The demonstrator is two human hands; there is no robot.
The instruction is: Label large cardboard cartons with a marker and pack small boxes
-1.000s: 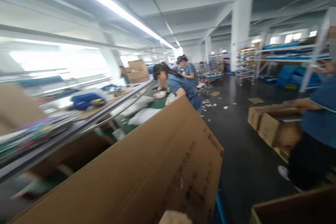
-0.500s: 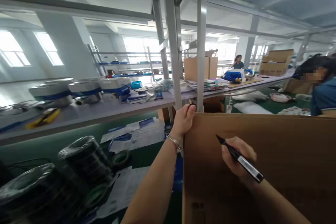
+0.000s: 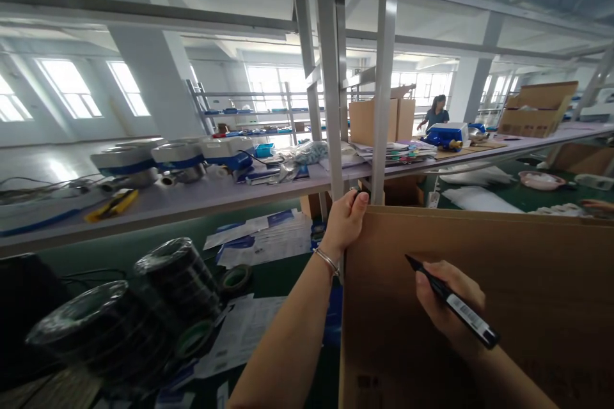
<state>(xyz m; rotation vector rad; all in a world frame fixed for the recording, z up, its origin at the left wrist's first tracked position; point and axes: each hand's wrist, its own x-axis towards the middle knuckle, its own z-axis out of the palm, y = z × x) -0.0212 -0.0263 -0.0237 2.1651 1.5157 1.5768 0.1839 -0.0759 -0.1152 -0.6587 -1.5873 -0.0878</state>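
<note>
Left hand [image 3: 346,220] grips cardboard box [image 3: 480,307] corner; right hand [image 3: 448,307] holds marker [image 3: 451,300] against it.

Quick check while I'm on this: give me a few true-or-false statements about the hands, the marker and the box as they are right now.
1. The left hand grips the top corner of the cardboard box. True.
2. The right hand holds a roll of tape. False: it holds a black marker.
3. The marker tip is at the box face. True.
4. The left wrist is bare. False: it wears a bracelet.
5. Black rolls lie left of the box. True.
</note>
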